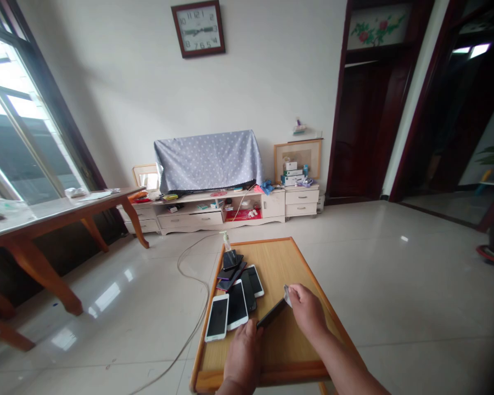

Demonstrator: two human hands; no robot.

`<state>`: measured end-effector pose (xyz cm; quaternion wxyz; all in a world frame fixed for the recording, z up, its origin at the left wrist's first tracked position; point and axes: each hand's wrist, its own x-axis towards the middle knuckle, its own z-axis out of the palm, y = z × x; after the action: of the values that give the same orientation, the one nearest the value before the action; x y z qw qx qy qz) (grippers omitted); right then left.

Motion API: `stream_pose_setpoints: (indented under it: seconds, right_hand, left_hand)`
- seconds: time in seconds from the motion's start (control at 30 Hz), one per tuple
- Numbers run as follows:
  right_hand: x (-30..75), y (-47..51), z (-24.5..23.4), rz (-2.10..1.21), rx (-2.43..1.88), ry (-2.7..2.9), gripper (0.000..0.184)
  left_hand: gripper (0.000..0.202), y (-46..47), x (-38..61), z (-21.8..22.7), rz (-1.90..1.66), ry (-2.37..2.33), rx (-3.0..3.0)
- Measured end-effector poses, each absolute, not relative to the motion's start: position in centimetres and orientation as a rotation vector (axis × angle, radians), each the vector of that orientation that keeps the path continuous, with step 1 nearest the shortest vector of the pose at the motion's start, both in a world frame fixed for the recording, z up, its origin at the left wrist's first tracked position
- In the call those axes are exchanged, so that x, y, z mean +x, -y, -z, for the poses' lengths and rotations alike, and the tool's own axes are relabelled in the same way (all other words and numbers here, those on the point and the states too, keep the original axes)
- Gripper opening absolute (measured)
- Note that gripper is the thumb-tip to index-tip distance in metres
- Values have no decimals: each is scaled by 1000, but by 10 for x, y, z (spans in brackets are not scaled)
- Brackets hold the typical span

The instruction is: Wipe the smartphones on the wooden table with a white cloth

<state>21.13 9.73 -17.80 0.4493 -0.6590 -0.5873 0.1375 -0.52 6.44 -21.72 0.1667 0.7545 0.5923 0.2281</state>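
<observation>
Over the wooden table (286,255) slants a thin, dark phone (271,314).

Several phones (237,305) lie left on the table (278,263), before a bottle (226,241).

A brown-framed clock (198,29) hangs on the wall (288,71) across from me, above a dotted cloth (208,160) draped over something on the low white cabinet (274,207).
</observation>
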Motion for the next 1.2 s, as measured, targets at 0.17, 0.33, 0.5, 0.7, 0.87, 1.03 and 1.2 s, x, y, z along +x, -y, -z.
stream_pose_setpoints:
  seconds: [0.17,0.33,0.5,0.7,0.87,1.03,1.2]
  right_hand:
    - [163,-71,182,-388,-1540,1596,28]
    - [139,-61,181,-404,-1477,1753,27]
    - [199,-94,178,-287,-1664,1549,34]
    - [180,-81,180,-278,-1643,1592,31]
    - [131,-55,180,-385,-1494,1792,28]
    - [180,-84,181,-283,-1696,1595,31]
    - [219,-99,187,-228,-1764,1503,36]
  left_hand:
    - [28,-65,-5,215,-647,-1675,2148]
    - [27,-65,-5,214,-609,-1660,2165]
    - [28,-64,-4,215,-644,-1695,2167]
    - [28,-64,-3,214,-642,-1688,2151]
    - [27,-65,-5,211,-605,-1644,2141]
    - [29,-65,-7,216,-646,-1688,2140]
    - [27,-65,-5,221,-689,-1685,2130]
